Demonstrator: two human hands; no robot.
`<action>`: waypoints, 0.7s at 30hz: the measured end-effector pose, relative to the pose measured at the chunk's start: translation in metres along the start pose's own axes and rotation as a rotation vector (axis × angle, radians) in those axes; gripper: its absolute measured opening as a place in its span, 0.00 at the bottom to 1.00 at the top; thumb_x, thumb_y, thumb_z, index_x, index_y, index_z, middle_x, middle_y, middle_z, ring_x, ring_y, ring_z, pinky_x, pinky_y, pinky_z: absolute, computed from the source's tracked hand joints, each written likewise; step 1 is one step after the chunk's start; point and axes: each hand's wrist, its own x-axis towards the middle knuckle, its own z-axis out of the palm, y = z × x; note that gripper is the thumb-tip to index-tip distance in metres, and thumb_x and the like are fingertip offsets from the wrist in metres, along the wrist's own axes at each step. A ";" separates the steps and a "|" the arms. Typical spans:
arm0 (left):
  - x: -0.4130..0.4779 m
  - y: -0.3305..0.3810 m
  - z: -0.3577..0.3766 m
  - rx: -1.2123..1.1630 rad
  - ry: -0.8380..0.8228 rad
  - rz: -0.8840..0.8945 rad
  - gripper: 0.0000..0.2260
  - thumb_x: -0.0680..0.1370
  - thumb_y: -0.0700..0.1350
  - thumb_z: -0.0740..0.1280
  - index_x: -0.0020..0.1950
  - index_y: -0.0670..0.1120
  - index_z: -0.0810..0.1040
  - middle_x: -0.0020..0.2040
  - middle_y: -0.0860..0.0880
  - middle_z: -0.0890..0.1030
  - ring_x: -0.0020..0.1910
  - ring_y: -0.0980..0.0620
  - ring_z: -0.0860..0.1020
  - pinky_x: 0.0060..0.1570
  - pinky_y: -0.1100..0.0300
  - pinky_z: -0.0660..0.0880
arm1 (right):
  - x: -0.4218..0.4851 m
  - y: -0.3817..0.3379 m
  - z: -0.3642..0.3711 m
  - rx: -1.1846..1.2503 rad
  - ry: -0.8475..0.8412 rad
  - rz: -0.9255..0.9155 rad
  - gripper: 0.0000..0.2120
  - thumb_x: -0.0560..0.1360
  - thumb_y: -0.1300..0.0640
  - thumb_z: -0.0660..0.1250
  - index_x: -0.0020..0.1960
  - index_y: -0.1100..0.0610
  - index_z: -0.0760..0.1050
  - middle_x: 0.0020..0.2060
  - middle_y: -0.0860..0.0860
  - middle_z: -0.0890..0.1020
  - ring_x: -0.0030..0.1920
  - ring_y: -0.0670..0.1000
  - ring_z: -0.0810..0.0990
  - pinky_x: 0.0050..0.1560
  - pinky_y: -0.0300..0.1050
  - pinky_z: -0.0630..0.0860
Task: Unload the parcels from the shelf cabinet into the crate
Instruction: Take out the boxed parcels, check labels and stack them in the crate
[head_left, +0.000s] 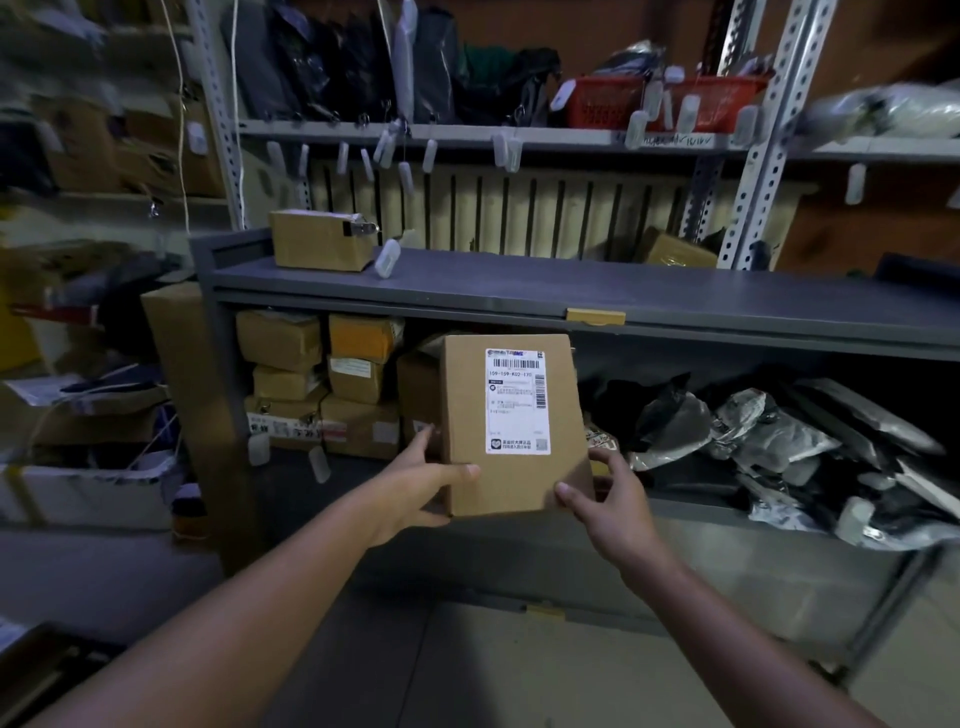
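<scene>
Label (517, 401) on parcel (464, 410): 159-159-K02-170

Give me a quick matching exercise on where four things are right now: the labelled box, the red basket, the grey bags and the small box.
Things:
1. labelled box
2. red basket
3. grey bags
4. small box

Places:
A. on top of the cabinet
B. held between the left hand and the right hand
C. on the upper shelf
D. inside the cabinet, right side

Pairs: 1-B, 2-C, 3-D, 4-A.
</scene>
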 end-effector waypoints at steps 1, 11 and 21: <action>-0.001 -0.004 -0.004 0.000 -0.006 -0.014 0.42 0.73 0.46 0.75 0.79 0.61 0.54 0.68 0.46 0.73 0.62 0.43 0.76 0.58 0.42 0.78 | -0.003 0.002 0.003 -0.006 -0.008 -0.005 0.25 0.73 0.60 0.75 0.66 0.49 0.70 0.54 0.51 0.80 0.54 0.50 0.79 0.56 0.51 0.79; -0.002 -0.035 -0.040 0.026 0.017 -0.055 0.41 0.71 0.51 0.76 0.78 0.58 0.57 0.64 0.48 0.75 0.61 0.43 0.76 0.60 0.40 0.77 | -0.024 0.017 0.037 -0.030 -0.062 -0.057 0.27 0.75 0.59 0.73 0.70 0.50 0.68 0.55 0.45 0.73 0.58 0.45 0.72 0.44 0.32 0.69; -0.006 -0.058 -0.048 -0.035 0.086 -0.028 0.37 0.71 0.53 0.76 0.75 0.57 0.61 0.62 0.50 0.76 0.63 0.44 0.74 0.57 0.38 0.76 | -0.039 0.028 0.059 -0.043 -0.053 -0.081 0.27 0.72 0.57 0.76 0.66 0.46 0.68 0.57 0.48 0.76 0.58 0.46 0.74 0.55 0.43 0.76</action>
